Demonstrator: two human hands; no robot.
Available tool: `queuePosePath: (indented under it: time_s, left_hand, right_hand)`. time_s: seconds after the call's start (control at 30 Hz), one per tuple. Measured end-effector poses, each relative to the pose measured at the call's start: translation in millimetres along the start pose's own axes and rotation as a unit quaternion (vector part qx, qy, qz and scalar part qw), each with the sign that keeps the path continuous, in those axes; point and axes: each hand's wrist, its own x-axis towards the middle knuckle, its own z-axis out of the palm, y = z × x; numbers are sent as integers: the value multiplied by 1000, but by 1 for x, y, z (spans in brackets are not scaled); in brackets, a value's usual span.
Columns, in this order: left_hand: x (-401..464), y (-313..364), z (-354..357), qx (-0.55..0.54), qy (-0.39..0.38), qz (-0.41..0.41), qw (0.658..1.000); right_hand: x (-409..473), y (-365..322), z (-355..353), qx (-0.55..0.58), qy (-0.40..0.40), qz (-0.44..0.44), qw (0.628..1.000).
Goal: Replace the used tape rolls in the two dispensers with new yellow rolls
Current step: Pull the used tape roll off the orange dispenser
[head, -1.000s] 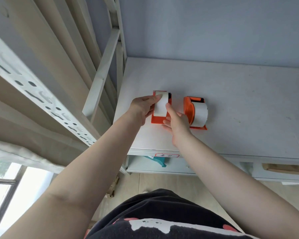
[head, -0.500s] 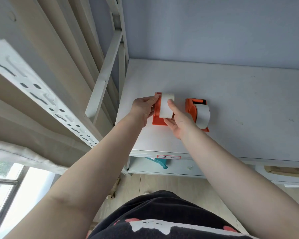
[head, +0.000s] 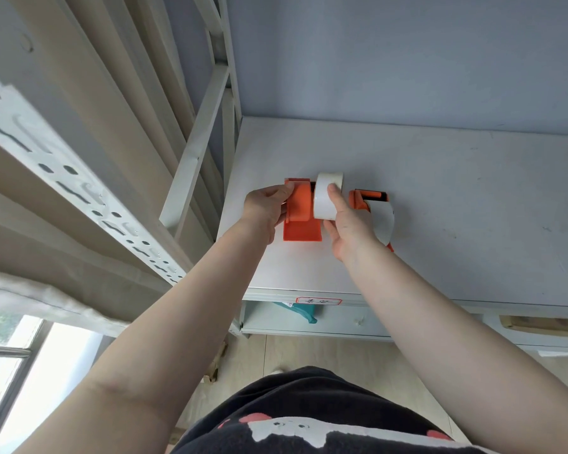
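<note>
Dispenser (head: 300,211) near the shelf's (head: 456,204) left edge — left hand (head: 265,209) grips it; right hand (head: 348,224) clasps white roll (head: 323,196) against its right side. Second dispenser (head: 373,208) just beyond.

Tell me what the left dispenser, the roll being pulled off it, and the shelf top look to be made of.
Left dispenser: likely moulded plastic, uniform orange, smooth, slightly glossy edges. Roll: white tape wound in a band, smooth satin face; backing material unclear. Shelf top: white painted or laminated board, matte, with scuffs and small marks; core not visible.
</note>
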Motion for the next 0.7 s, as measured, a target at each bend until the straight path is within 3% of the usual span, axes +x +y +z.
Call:
queuePosePath:
  time_s: [0.2,0.7]
  left_hand:
    - [1,-3,-4,48,13,8,999]
    - [-1,-15,-8,76,8,-22,997]
  right_hand:
    - [2,-13,-1,16,-2,-46,999]
    - [-9,-19,4,71,-53,2,996]
